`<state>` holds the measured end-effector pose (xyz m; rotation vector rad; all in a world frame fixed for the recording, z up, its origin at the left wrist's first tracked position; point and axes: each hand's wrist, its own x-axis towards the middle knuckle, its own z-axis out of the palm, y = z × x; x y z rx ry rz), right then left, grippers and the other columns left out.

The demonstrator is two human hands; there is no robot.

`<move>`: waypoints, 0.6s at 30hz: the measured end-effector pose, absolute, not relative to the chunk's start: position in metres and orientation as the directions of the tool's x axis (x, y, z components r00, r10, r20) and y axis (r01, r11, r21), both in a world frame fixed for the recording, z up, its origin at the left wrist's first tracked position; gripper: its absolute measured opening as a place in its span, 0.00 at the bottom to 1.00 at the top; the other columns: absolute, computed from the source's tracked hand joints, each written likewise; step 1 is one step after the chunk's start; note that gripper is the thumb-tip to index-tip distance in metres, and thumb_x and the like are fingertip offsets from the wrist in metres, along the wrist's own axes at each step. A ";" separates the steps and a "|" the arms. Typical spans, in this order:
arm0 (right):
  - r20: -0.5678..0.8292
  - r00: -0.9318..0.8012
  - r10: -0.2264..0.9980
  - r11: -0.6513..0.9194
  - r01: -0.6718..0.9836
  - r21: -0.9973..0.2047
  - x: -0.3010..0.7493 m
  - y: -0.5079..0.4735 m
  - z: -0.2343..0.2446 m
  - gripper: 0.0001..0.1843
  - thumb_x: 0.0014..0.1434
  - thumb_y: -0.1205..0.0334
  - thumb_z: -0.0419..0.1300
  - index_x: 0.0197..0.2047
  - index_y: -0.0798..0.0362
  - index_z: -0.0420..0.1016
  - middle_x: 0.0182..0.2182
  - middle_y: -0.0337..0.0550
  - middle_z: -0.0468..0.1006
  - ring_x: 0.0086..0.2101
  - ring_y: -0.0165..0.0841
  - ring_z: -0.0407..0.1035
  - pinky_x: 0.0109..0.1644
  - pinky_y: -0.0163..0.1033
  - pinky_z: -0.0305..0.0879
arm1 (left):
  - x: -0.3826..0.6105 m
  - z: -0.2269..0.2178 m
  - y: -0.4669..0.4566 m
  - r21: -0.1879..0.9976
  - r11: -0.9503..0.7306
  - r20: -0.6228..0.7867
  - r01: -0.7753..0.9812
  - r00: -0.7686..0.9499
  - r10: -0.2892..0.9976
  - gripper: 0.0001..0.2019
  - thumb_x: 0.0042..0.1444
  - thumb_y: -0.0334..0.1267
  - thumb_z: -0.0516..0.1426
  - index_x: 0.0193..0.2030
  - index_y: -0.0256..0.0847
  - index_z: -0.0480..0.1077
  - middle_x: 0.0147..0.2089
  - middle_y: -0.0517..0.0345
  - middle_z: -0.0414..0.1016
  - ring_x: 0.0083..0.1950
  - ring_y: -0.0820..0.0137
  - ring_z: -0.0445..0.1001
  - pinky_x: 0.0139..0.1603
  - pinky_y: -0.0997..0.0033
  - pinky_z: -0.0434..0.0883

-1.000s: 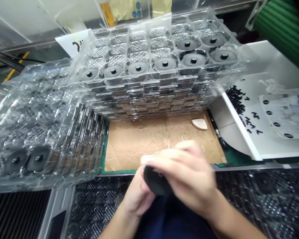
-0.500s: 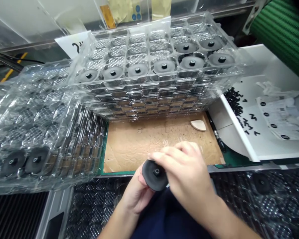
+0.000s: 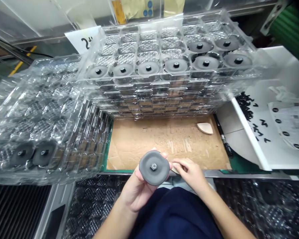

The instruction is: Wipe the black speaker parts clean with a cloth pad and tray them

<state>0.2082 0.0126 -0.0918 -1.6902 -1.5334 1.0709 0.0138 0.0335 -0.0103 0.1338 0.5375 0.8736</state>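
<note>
My left hand (image 3: pixel 139 192) grips a dark grey round disc (image 3: pixel 147 172) by its edge. The disc's broad face and its short centre stub with a hole are turned up toward me. Just right of it, my right hand (image 3: pixel 190 172) has its fingers curled together around a small pale piece (image 3: pixel 174 169), mostly hidden by the fingers. Both hands are over the near edge of the bench. Beyond them, a clear plastic tray (image 3: pixel 149 79) on a stack holds several similar discs (image 3: pixel 176 66) in its front pockets and at its right side.
Brown cardboard (image 3: pixel 144 142) covers the bench, with a cream wedge (image 3: pixel 204 128) and a black pen (image 3: pixel 224 139) at its right. A second tray stack (image 3: pixel 64 132) stands left. A white bin (image 3: pixel 276 156) on the right holds small black parts (image 3: pixel 244 106) and printed bags (image 3: pixel 289 122).
My right hand has come off the disc and moved right, now with the pale piece in its fingers. The left hand still holds the disc, its face now turned more toward me.
</note>
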 end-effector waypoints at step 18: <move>0.264 -0.261 0.928 0.360 0.458 -0.813 0.153 0.036 0.039 0.12 0.63 0.71 0.51 0.43 0.61 0.75 0.32 0.48 0.74 0.34 0.35 0.69 0.39 0.38 0.66 | 0.020 -0.016 0.028 0.489 0.633 -0.525 -0.599 0.377 0.763 0.19 0.42 0.41 0.68 0.43 0.44 0.75 0.44 0.58 0.77 0.46 0.70 0.75 0.47 0.78 0.70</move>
